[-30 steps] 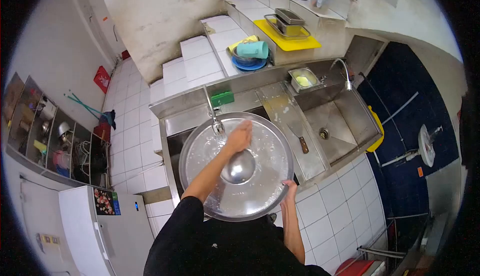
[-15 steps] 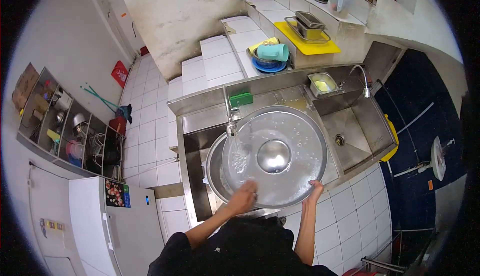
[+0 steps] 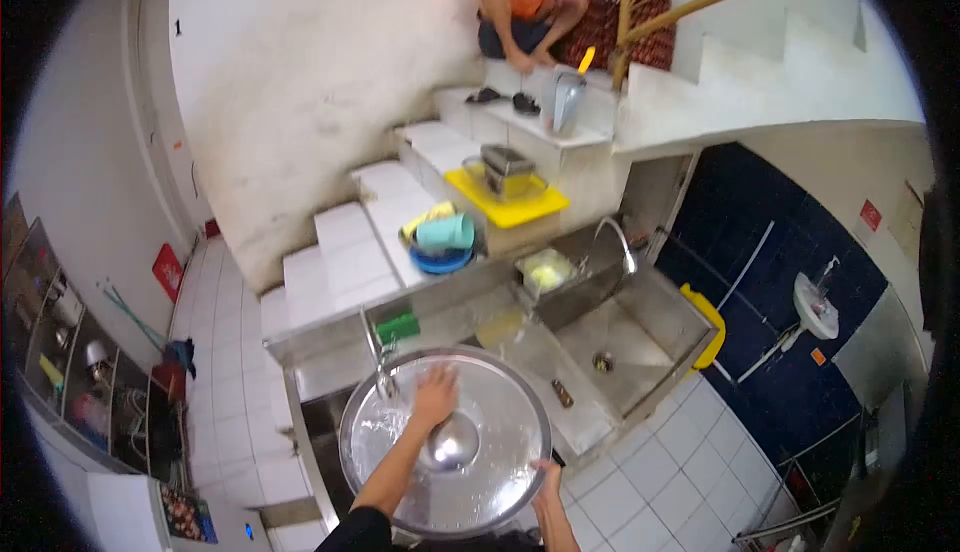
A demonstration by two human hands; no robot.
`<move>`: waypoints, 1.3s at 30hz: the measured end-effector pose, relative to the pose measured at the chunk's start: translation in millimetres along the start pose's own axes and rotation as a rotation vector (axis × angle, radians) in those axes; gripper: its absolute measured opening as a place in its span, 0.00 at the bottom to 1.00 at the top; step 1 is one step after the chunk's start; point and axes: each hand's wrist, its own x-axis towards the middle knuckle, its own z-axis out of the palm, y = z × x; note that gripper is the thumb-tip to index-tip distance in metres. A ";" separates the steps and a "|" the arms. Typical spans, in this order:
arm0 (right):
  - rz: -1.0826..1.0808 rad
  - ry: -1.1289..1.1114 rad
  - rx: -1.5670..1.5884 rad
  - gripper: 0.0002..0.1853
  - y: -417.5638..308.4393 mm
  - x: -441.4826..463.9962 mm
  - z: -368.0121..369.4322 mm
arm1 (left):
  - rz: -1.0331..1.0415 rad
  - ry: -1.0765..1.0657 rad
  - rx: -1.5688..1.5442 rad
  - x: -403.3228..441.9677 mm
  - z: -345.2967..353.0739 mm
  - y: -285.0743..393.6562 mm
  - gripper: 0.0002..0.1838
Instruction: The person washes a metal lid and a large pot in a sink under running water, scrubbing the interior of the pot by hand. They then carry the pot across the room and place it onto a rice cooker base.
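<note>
A large, wet, round metal lid with a raised dome in its middle lies over the left sink, under a running faucet. My left hand rests on its far half, beyond the dome, fingers extended against the surface. At the near right edge, my right hand grips the rim. Beyond the lid, a green sponge or block sits on the sink's back ledge. A scraper with a brown handle lies on the steel counter to the right.
The right sink has its own faucet, with a metal container behind it. Tiled steps hold a teal cup, bowls and a yellow board with metal pans. A person in orange sits at the top.
The lid has shifted left beneath the faucet, covering the basin that showed under it. My left hand has moved from its near edge to its far half. The view has tilted up, revealing the seated person.
</note>
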 end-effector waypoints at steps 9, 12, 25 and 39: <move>0.059 0.014 0.026 0.13 -1.7 21.5 -3.7 | -0.102 0.075 -0.045 -136.1 -34.9 -70.4 0.27; 0.050 -0.003 0.117 0.13 9.3 28.9 -3.5 | 0.027 0.044 -0.046 -161.9 -36.0 -12.5 0.30; 0.102 -0.064 0.079 0.24 27.9 18.9 -8.4 | 0.183 0.135 -0.066 -83.4 -18.4 16.1 0.27; 0.018 -0.331 -0.311 0.34 50.5 50.2 -62.7 | -0.265 0.553 0.218 -146.6 -134.3 -28.2 0.14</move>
